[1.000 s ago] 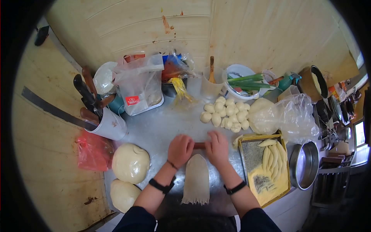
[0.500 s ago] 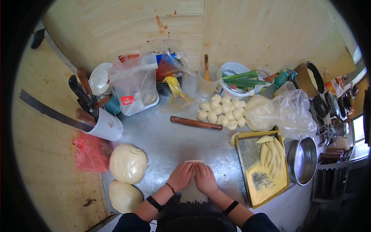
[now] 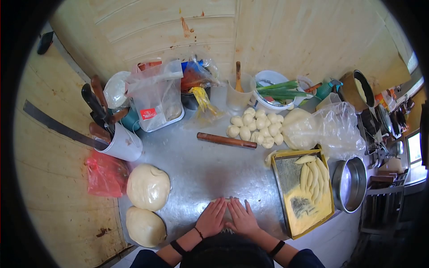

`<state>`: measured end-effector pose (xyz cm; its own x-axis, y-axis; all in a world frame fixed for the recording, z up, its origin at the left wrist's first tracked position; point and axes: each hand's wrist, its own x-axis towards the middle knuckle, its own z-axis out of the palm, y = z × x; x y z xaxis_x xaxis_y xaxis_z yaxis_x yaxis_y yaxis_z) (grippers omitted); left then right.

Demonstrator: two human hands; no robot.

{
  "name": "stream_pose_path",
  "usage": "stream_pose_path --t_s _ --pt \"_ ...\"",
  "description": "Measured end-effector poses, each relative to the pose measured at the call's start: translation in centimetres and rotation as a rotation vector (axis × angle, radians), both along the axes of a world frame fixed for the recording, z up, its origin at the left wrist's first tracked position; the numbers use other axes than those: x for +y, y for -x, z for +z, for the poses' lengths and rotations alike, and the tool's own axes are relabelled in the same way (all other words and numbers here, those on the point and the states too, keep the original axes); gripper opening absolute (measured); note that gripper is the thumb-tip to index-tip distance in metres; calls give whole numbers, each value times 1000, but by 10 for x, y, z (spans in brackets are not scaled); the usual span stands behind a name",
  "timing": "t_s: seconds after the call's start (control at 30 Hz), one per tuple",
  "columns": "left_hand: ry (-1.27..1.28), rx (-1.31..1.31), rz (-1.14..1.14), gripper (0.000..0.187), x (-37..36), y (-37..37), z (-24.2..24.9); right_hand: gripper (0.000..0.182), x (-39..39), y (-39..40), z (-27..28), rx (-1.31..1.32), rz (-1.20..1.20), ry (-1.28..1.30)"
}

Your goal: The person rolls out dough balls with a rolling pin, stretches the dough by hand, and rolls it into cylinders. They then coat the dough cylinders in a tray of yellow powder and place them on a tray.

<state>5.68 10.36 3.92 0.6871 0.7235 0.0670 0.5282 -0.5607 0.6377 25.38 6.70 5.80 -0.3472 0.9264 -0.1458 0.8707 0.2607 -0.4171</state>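
Observation:
My left hand [image 3: 212, 219] and my right hand [image 3: 243, 219] lie side by side at the near edge of the metal table. Both have their fingers stretched out and angled toward each other, pressing flat on a piece of dough [image 3: 232, 198]. Only a thin rim of it shows at my fingertips, and a ragged bit between my wrists; my palms and head hide the rest. Ahead of my hands lies a wooden rolling pin [image 3: 227, 140]. Two large lumps of dough, one smooth and shiny [image 3: 148, 187], one nearer me [image 3: 145, 226], rest at the left.
Several small dough balls [image 3: 261, 127] sit beyond the rolling pin. At right are a tray [image 3: 290, 178] with yellow powder and long dough pieces [image 3: 315, 178], and a round metal pan [image 3: 350, 185]. A white container [image 3: 125, 145] of knives and a red bag [image 3: 106, 174] stand left.
Both hands have slid back toward me, flattening out over the dough. The dough strip seen between my wrists is now mostly covered.

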Motion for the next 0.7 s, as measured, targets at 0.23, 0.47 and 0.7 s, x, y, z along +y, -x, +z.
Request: stream_pose_path --t_s 0.23,0.47,0.7 --pt "-138 -40 44 53 20 3 0 70 0 2 -4 -69 -12 -162" --pt "-137 71 -127 48 -26 13 -7 63 -50 8 -27 49 20 -150" --pt "-217 45 25 47 -29 5 9 61 -40 11 -5 -5 -26 -212"
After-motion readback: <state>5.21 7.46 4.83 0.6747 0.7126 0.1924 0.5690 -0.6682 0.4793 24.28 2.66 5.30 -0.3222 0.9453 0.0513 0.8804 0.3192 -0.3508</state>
